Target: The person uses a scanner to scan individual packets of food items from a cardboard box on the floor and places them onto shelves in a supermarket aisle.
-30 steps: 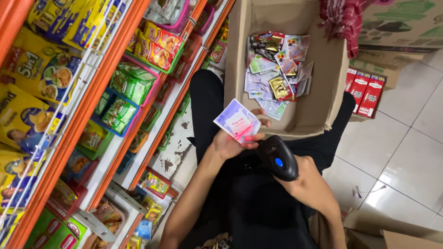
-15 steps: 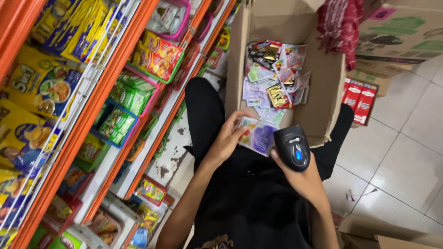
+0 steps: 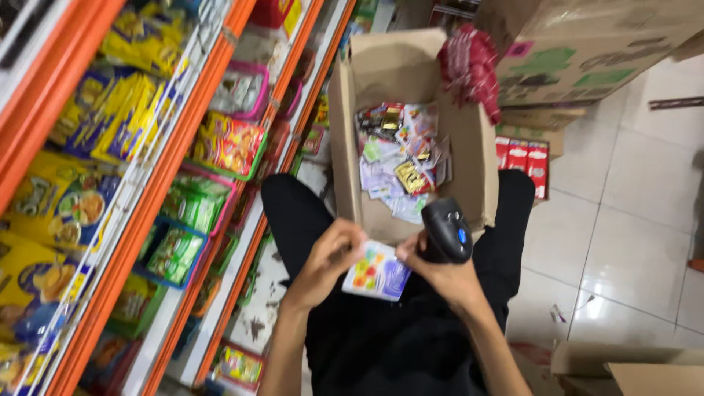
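Observation:
My left hand holds a small flat sachet, white and purple with coloured dots, over my lap. My right hand grips a black handheld scanner with a blue light; its fingertips also touch the sachet's right edge. Just beyond my hands an open cardboard box rests between my legs, holding several loose sachets in mixed colours.
Orange shelves full of snack packets and coloured baskets run along the left. A red checked cloth hangs over the box's far rim. Red cartons and large cardboard boxes stand on the tiled floor at right.
The sachet was turned over and brought lower toward my lap. My right hand with the scanner came in to touch it. The view tilted up, showing more of the box.

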